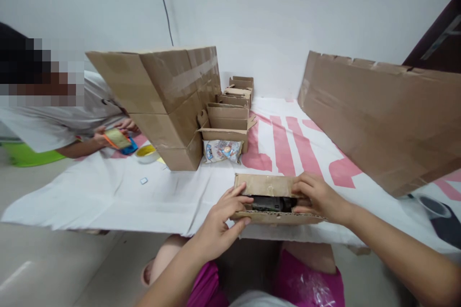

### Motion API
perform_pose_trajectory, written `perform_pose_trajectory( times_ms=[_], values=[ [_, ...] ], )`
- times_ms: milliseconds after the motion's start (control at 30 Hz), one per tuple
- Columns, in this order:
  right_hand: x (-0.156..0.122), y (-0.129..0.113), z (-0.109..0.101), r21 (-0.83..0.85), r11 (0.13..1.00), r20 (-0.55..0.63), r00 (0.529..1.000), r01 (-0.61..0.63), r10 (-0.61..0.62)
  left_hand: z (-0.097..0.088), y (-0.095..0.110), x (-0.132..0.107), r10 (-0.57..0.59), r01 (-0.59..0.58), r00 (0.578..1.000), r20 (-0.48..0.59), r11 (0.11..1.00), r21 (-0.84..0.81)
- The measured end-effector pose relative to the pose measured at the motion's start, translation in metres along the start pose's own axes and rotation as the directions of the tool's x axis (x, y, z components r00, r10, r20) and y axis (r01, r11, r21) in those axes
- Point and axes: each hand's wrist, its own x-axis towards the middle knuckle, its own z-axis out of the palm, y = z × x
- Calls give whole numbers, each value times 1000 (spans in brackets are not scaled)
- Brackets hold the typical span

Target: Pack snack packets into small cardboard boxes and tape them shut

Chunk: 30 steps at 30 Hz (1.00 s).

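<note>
A small cardboard box (pixel 264 185) lies at the table's front edge with its top partly open. Inside it sits a dark object (pixel 268 204), perhaps a device; its kind is unclear. My left hand (pixel 219 223) holds the box's left end, thumb on the near wall and fingers over the top. At the right end, my right hand (pixel 319 196) grips the box with bent fingers, some reaching into the opening beside the dark object. Beyond the box lies a printed snack-like packet (pixel 222 151), in front of an open cardboard box (pixel 228 124).
Tall cardboard partitions stand left (pixel 180 100) and right (pixel 378 120). More open boxes (pixel 240 87) line the left partition. Another person's hands (pixel 117 134) hold a tape roll at left. A tape roll (pixel 146 152) and small card (pixel 144 181) lie on the white cloth (pixel 108 201).
</note>
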Motion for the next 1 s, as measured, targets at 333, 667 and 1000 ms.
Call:
perform_pose_trajectory(
  times_ms=[333,667,1000],
  values=[
    [23,-15,-1,-91,995,-267,964,-43,17,-33,15,-3,78,-59,960,268,995,-77],
    [42,4,-5,83,967,-148,957,-241,251,-40,20,115,138,-238,909,393,947,217],
    [32,-2,4,-47,966,-186,952,-255,242,-3,8,148,-57,-187,867,496,884,428]
  ],
)
